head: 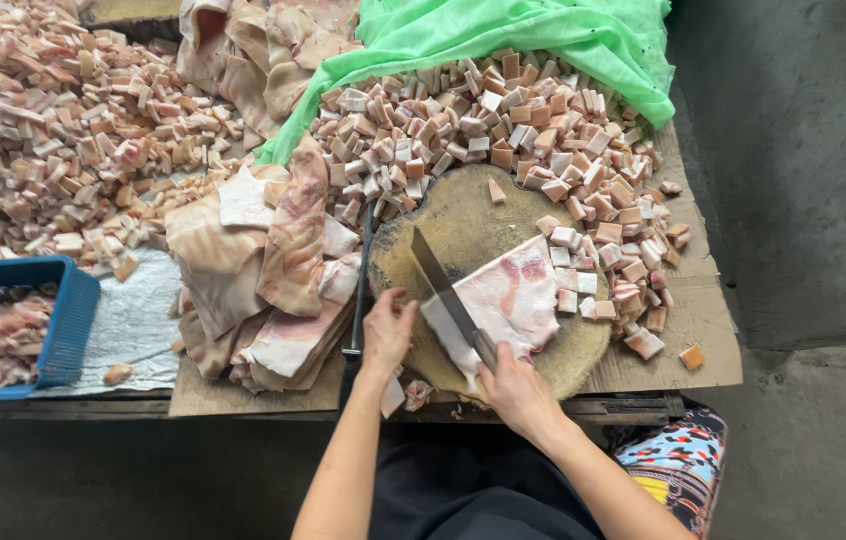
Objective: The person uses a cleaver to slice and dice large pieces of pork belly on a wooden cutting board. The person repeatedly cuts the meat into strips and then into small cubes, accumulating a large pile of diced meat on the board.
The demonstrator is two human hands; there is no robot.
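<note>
- My right hand [515,388] is wrapped tight around the handle of a cleaver [451,296], whose blade slants up and to the left across the meat.
- My left hand [386,330] lies at the left edge of the round wooden block [463,215], fingers loosely curled and gripping nothing, fingertips just beside the slab.
- Both my forearms reach forward from the bottom of the view.
- The pork slab [508,300], pale with pink streaks, lies flat on the block between my hands, under the blade.
- The block sits on a bench [703,320] covered with brown cardboard, with a grey concrete floor to the right and below.
- Cut cubes of pork [503,130] are heaped behind and to the right of the block, partly under a green plastic sheet [543,35].
- Uncut slabs [263,270] are stacked left of the block, beside a second dark-handled knife [358,300].
- A blue basket [58,325] holding scraps stands at the far left.
</note>
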